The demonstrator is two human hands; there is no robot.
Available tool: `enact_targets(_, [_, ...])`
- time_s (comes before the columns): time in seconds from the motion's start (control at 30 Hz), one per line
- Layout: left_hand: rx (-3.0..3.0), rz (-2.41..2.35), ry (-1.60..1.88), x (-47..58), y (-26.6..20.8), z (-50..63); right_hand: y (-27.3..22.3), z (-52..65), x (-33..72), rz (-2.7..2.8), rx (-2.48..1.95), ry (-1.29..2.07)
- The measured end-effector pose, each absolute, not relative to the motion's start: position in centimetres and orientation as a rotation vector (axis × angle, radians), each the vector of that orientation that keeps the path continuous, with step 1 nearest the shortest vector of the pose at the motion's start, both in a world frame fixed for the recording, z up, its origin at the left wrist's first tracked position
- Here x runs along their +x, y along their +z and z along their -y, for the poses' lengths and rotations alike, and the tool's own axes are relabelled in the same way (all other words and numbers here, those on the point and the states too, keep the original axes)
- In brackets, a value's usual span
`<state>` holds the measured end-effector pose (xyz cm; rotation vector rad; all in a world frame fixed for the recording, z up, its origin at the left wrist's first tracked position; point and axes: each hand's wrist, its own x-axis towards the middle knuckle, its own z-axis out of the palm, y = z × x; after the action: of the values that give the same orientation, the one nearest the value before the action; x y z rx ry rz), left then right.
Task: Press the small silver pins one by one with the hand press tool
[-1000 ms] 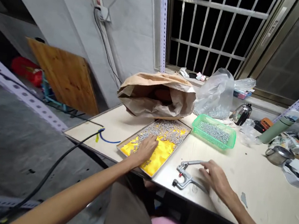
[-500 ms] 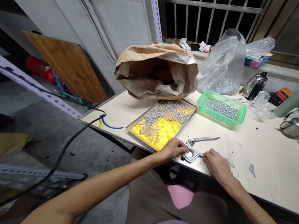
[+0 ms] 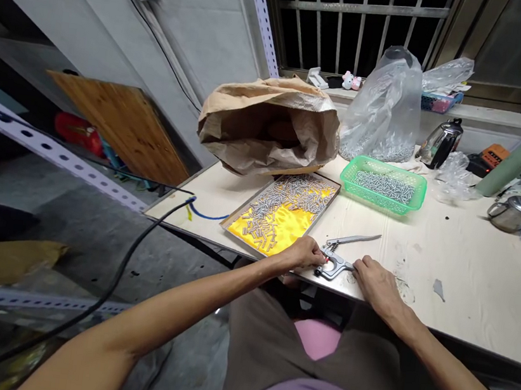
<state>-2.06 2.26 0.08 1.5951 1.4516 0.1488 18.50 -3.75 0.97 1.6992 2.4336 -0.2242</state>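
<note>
Silver pliers (image 3: 340, 267) with a wide C-shaped jaw and a spring lie at the front edge of the table, one long handle pointing right. My right hand (image 3: 376, 286) is closed on the end of the other handle. At the jaw, the fingers of my left hand (image 3: 303, 254) are pinched together. A tiny red spot shows by these fingertips; what they hold is too small to make out. Just left of the pliers, a shallow tray (image 3: 292, 226) with a yellow lining carries many small metal pins or rivets.
Behind the tray an open brown paper sack (image 3: 269, 129) lies on its side. A green plastic basket (image 3: 379, 201) of metal pieces stands beside a clear bag (image 3: 384, 112) of more. Farther right are a metal mug (image 3: 517, 216) and a green flask (image 3: 516, 166). A grey scrap (image 3: 439, 289) lies on the table.
The view has shifted slightly. Both hands stay at the pliers, with the left fingers still pinched at the jaw and the right hand on the handle.
</note>
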Motion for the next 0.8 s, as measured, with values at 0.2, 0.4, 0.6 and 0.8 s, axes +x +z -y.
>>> enact_targets(0.2, [1.566,-1.419,-0.025,-1.6,1.4,-2.3,1.0,3.7,18.4,-2.453,1.665,-0.192])
enact_targets(0.4, [1.451,-1.378,-0.086,-1.9,0.9,-1.7,0.9,3.9,18.8,-2.494,1.663,-0.239])
enact_targets(0.6, [1.313,-1.392,-0.057,-1.9,1.0,-0.8,1.3,1.5,20.9,-2.65,1.594,-0.287])
enact_targets(0.8, [1.344,-1.399,-0.074,-1.7,1.5,-0.8,1.9,-2.3,21.1,-2.557,1.409,-0.423])
